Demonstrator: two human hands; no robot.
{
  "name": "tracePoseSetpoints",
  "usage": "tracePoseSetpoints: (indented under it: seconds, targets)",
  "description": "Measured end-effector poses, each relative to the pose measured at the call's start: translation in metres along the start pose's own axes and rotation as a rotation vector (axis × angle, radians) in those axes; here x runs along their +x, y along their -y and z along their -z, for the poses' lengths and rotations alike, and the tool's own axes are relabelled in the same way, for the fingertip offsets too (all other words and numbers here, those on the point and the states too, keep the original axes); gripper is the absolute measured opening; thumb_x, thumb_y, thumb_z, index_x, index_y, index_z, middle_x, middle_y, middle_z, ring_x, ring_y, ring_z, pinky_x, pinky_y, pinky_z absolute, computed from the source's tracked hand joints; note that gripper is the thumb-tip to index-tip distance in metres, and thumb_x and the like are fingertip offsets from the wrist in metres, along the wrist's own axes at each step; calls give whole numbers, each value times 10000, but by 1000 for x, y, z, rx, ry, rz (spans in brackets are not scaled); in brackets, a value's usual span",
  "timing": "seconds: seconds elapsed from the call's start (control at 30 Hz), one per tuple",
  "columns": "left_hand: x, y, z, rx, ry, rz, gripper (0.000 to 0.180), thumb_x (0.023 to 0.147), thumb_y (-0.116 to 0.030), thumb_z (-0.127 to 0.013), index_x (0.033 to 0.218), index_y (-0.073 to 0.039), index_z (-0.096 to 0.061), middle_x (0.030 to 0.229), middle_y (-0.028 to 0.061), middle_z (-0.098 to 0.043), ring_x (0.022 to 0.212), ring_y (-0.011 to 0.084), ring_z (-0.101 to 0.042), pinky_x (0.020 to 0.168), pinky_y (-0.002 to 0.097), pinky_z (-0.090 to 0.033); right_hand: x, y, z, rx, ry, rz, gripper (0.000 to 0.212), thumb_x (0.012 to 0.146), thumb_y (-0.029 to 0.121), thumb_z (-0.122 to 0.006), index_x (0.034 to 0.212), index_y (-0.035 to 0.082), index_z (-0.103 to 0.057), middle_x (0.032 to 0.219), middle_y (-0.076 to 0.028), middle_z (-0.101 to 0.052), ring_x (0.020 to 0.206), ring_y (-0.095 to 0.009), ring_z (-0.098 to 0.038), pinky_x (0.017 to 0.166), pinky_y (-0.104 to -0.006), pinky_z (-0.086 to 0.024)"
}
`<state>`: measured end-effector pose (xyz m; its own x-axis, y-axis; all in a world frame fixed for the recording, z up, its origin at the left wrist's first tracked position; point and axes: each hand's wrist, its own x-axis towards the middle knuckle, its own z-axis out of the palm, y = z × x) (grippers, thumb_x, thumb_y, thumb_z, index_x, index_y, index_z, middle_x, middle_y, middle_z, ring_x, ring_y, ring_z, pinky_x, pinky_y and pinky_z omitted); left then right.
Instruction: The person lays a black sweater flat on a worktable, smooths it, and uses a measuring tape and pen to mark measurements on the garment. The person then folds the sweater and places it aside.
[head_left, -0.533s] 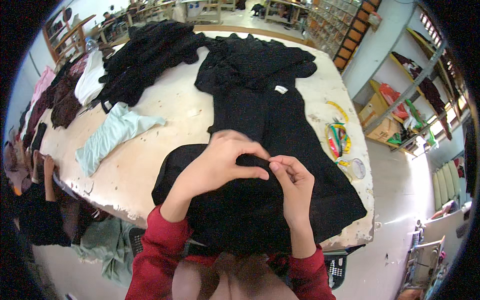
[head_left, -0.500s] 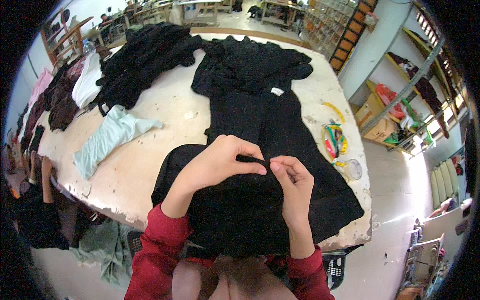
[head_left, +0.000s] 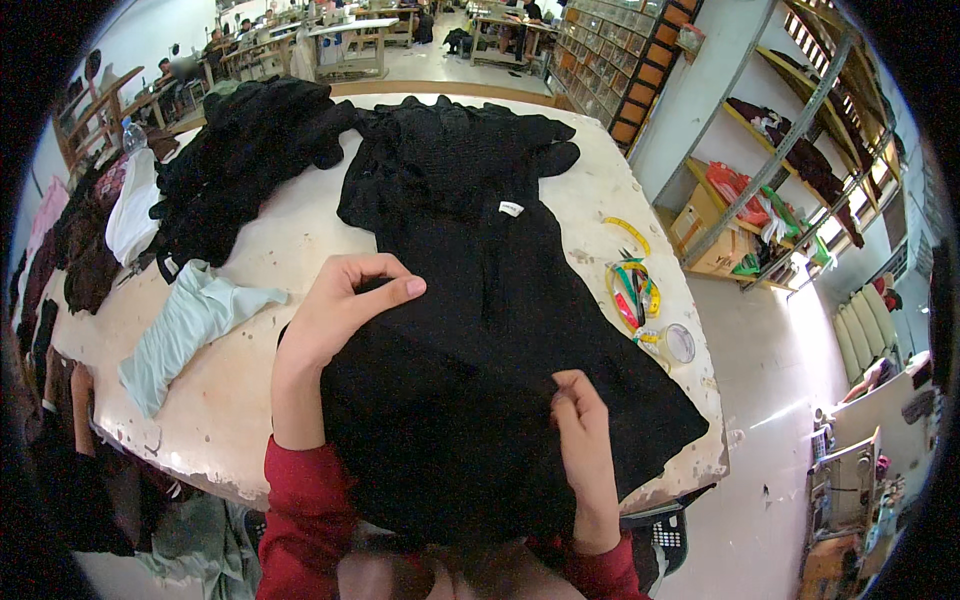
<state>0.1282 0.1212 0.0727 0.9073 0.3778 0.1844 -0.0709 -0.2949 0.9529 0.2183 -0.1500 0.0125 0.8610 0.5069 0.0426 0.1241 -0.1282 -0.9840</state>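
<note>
A long black garment (head_left: pixel 470 350) lies over the table, its bunched, textured end at the far side and its flared part close to me. A small white label (head_left: pixel 511 208) shows on it. On the left of the cloth, my left hand (head_left: pixel 345 305) is closed, thumb against the fingers, pinching the black fabric. Lower and to the right, my right hand (head_left: pixel 583 425) also has its fingers drawn together on the fabric. The fold each hand grips barely stands out against the black.
The pale worktable (head_left: pixel 230 350) has chipped edges. A mint-green cloth (head_left: pixel 195 325) lies left, with a heap of black clothes (head_left: pixel 255 160) beyond. At right are a yellow tape measure (head_left: pixel 628 235), thread-cutting snips and a clear round container (head_left: pixel 677 344). Metal shelving (head_left: pixel 770 150) stands farther right.
My hands, close together before at a pinched edge, have moved apart: the left up and leftward, the right downward. The cloth between them is spread flatter. The whole view has shifted slightly.
</note>
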Motion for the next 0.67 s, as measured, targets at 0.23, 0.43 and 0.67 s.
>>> tracePoseSetpoints:
  seconds: [0.23, 0.43, 0.67]
  targets:
    - [-1, 3, 3, 3, -105, -71, 187, 885, -180, -706, 818, -7, -684, 736, -52, -587, 743, 35, -493, 692, 227, -387, 3, 9, -1, 88, -185, 148, 122, 945, 123, -639, 982, 13, -680, 774, 74, -555, 672, -7, -398, 588, -186, -312]
    - [-9, -3, 7, 4, -127, -122, 160, 878, -168, -694, 831, -19, -727, 758, 3, -689, 723, 108, -610, 700, 261, -452, 0, 11, 6, 146, -179, 174, 95, 886, 100, -718, 916, 10, -710, 729, 69, -601, 632, 9, -411, 555, -169, -294]
    - [-24, -24, -48, 986, -276, -319, 317, 878, -297, -672, 1180, -202, -645, 1322, -6, -579, 1315, 261, -397, 1101, 460, -231, 8, 27, -15, 147, 34, 185, 106, 899, 85, -699, 975, 11, -711, 849, 2, -694, 763, -14, -579, 680, -166, -448]
